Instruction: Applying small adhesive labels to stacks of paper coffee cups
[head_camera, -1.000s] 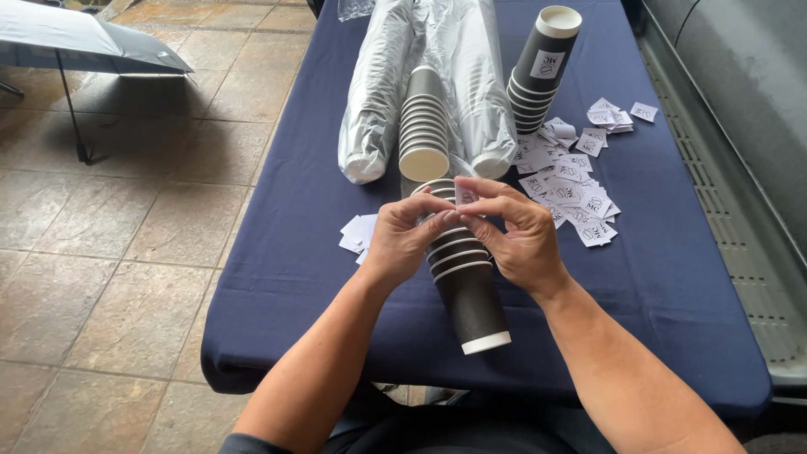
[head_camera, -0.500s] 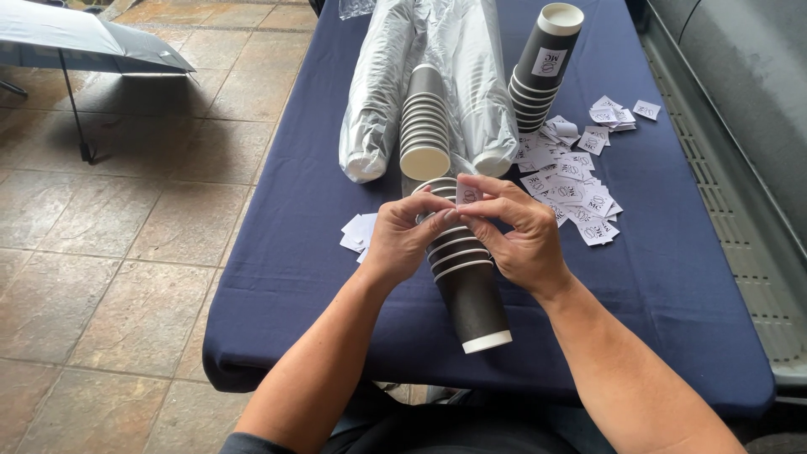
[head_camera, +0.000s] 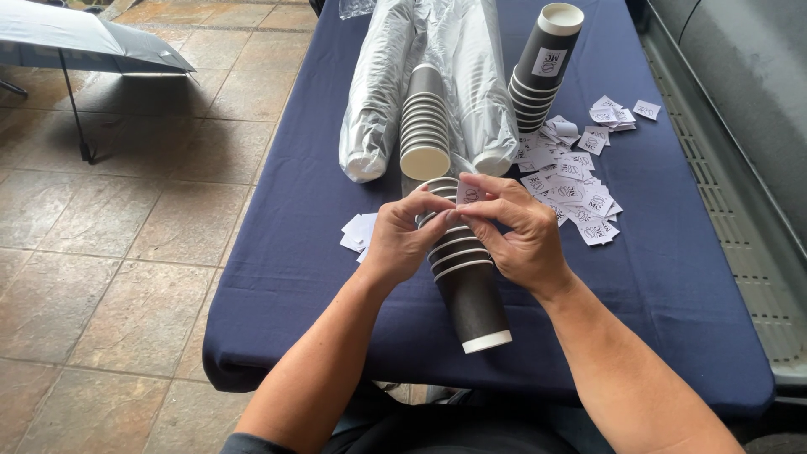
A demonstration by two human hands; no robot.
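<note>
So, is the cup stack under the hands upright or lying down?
Lying down: the cup stack rests lengthwise on the blue table, its white rim toward the person.

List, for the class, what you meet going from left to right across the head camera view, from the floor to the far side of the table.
Folded umbrella → small white paper slips → left hand → lying stack of dark cups → right hand → heap of white stickers

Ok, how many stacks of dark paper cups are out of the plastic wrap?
3: one lying under the hands, one lying between the plastic sleeves, one at the far right by the paper labels. More may be wrapped.
</note>
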